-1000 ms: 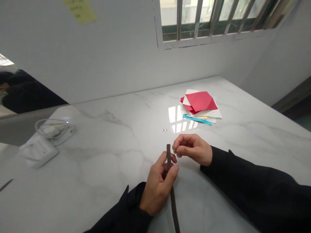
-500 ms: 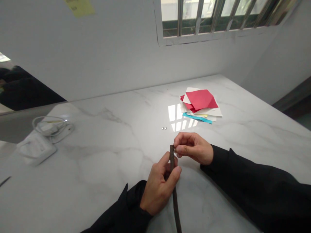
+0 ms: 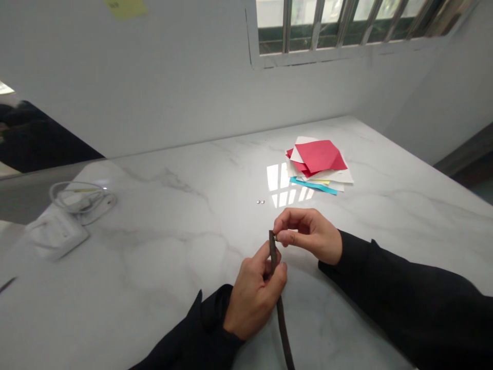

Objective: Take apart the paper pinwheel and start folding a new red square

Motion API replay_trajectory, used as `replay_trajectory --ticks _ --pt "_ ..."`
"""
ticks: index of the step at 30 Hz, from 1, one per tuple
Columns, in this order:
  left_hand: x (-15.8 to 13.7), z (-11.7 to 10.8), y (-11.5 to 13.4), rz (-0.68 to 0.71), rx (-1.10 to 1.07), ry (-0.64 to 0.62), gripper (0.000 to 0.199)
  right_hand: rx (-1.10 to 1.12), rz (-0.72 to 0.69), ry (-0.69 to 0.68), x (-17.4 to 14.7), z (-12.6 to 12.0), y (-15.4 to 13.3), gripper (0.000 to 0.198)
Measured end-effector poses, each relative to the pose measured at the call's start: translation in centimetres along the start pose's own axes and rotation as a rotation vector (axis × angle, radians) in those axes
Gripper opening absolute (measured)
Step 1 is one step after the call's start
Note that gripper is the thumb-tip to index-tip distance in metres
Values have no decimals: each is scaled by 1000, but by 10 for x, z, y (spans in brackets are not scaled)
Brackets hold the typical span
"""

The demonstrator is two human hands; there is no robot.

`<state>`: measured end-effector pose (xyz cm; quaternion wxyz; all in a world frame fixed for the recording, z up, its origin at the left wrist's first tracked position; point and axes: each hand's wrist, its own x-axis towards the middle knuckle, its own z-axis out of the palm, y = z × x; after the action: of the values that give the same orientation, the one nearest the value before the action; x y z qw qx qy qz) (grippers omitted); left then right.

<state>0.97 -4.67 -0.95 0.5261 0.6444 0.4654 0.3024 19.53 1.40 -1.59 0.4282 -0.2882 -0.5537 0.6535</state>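
Observation:
A long, narrow dark brown strap (image 3: 284, 329) runs from the lower edge of the view up to its squared end. My left hand (image 3: 256, 293) is closed round it a little below that end, thumb on the near side. At the strap's tip, my right hand (image 3: 310, 236) pinches a small metal piece (image 3: 275, 238) between thumb and forefinger. This piece sits against the strap's right edge; fingers cover most of it, so its exact kind is unclear. Just beyond the hands, two small shiny round metal pieces (image 3: 260, 202) lie side by side on the white marbled table (image 3: 173, 288).
Sheets of red, white, yellow and blue paper (image 3: 321, 156) are piled at the back right. On the left lies a white charger (image 3: 57, 234) with a coiled cable (image 3: 82, 198). A thin dark object (image 3: 7, 284) rests at the left edge. A wall and barred window (image 3: 339, 25) stand behind.
The strap's lower part has swung slightly right, and its top has tilted a little. My right hand has shifted minimally against the strap's tip. The whole view has moved slightly.

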Motion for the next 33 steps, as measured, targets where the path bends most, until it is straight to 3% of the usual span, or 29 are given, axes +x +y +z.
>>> replay_trajectory --ticks 9,16,22,33 --pt "0 5 -1 -20 157 65 17 -71 14 63 -3 6 1 15" --pt "0 11 -1 -63 285 141 12 44 99 88 -2 8 5 19" --pt "1 14 2 -94 327 164 8 218 251 103 -3 8 11 30" --pt "2 13 1 -114 333 152 12 256 288 117 -3 3 14 35"
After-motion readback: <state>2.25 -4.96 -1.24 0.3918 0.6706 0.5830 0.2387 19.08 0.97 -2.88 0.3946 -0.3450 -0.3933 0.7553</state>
